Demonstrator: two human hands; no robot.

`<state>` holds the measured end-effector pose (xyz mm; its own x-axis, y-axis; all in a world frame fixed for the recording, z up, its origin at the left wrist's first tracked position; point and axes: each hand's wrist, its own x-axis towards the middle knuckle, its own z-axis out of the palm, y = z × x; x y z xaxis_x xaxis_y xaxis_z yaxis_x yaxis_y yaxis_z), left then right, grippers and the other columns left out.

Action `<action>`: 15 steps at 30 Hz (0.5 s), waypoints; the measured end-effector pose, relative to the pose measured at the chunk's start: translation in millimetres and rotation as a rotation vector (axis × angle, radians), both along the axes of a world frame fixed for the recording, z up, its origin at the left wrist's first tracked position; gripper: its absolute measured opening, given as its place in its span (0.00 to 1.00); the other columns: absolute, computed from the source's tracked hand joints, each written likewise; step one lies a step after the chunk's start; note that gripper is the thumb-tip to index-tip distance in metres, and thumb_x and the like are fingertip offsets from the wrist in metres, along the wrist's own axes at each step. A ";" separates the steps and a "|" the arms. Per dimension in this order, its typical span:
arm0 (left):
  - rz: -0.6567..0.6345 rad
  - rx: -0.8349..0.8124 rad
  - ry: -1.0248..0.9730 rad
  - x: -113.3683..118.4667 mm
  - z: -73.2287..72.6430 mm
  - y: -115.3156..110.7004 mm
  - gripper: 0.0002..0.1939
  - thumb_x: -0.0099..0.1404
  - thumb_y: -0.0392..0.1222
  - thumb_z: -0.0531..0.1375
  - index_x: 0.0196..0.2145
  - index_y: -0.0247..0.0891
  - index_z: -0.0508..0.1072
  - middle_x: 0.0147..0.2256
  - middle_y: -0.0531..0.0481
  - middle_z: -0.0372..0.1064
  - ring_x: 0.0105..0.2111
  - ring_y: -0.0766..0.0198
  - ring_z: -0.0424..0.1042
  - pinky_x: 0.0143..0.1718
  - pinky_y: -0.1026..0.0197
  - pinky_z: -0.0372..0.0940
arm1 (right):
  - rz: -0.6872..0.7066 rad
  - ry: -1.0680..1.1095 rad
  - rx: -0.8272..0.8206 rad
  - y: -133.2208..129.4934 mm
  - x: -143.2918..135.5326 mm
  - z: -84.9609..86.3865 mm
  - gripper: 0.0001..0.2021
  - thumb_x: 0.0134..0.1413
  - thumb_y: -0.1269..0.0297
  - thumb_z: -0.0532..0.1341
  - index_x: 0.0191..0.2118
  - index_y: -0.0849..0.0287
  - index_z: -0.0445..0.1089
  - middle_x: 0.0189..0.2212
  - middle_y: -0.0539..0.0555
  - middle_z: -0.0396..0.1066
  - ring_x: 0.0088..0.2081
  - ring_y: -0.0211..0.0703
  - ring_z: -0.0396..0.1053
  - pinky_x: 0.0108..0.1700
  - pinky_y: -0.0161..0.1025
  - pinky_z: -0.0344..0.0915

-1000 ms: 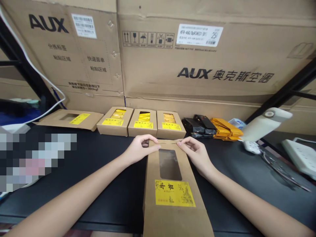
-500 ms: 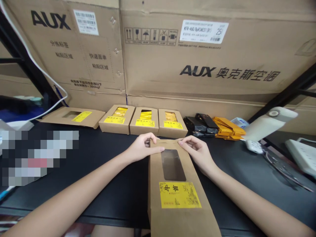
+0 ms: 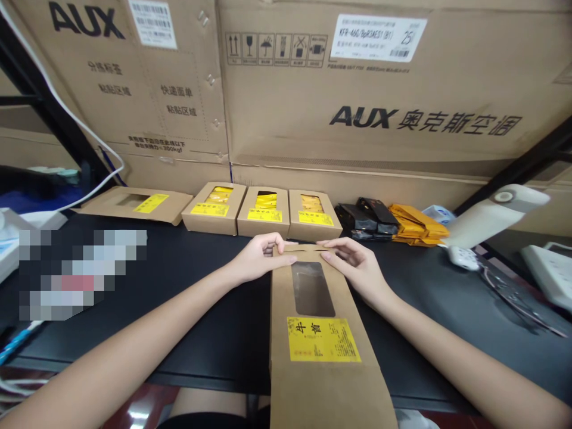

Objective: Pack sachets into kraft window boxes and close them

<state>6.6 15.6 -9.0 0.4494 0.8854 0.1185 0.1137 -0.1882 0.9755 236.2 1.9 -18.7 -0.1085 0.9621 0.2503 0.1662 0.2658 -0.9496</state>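
Note:
A brown kraft paper box [image 3: 330,381] with a clear window and a yellow label [image 3: 324,339] lies lengthwise in front of me, its near end running past the lower edge of the view. At its far left corner, my left hand [image 3: 263,257] pinches the end, thumb on top and fingers curled behind. My right hand [image 3: 355,265] grips the far right corner in the same way. Between the two hands a slit with a tucked flap shows at the far end. Through the window the inside looks dark, and I cannot make out any contents.
Behind stand filled window boxes [image 3: 263,223] in a row, beside a flat box [image 3: 134,205] on the left. Black packets [image 3: 369,219], orange packets [image 3: 415,225], a white bottle [image 3: 496,211] and glasses [image 3: 513,298] lie to the right. Large AUX cartons [image 3: 379,89] close off the back.
The camera view has shifted slightly. My right fingers have moved in over the far edge of the box, while my left hand keeps nearly the same grip.

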 end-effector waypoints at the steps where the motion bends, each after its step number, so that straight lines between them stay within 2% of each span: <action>1: 0.006 0.011 0.008 0.3 0.5 -0.3 0.20 0.53 0.48 0.65 0.24 0.39 0.56 0.22 0.58 0.55 0.24 0.70 0.60 0.27 0.65 0.52 | -0.005 0.009 -0.008 0.1 -0.5 0.0 0.17 0.42 0.54 0.69 0.36 0.57 0.69 0.42 0.56 0.74 0.44 0.45 0.72 0.49 0.44 0.68; 4: 0.037 0.044 0.026 1.2 0.9 -1.1 0.20 0.53 0.45 0.65 0.23 0.39 0.55 0.21 0.60 0.51 0.22 0.73 0.54 0.26 0.65 0.49 | -0.035 0.037 -0.026 0.2 -2.1 0.5 0.19 0.40 0.55 0.70 0.37 0.57 0.66 0.41 0.56 0.74 0.42 0.43 0.72 0.51 0.44 0.67; 8: 0.036 0.008 -0.044 1.8 -0.8 -0.8 0.22 0.52 0.42 0.66 0.23 0.39 0.51 0.29 0.54 0.65 0.29 0.70 0.63 0.31 0.65 0.55 | -0.096 0.058 -0.056 -0.3 -3.0 2.5 0.20 0.37 0.55 0.71 0.34 0.57 0.65 0.39 0.56 0.74 0.42 0.43 0.72 0.51 0.45 0.67; 15: 0.019 0.001 -0.042 -0.4 -0.8 0.5 0.22 0.52 0.42 0.66 0.23 0.39 0.51 0.37 0.48 0.71 0.35 0.66 0.69 0.35 0.63 0.59 | -0.094 0.081 -0.101 1.0 0.1 2.0 0.18 0.36 0.57 0.72 0.31 0.59 0.67 0.34 0.54 0.73 0.38 0.40 0.72 0.46 0.39 0.68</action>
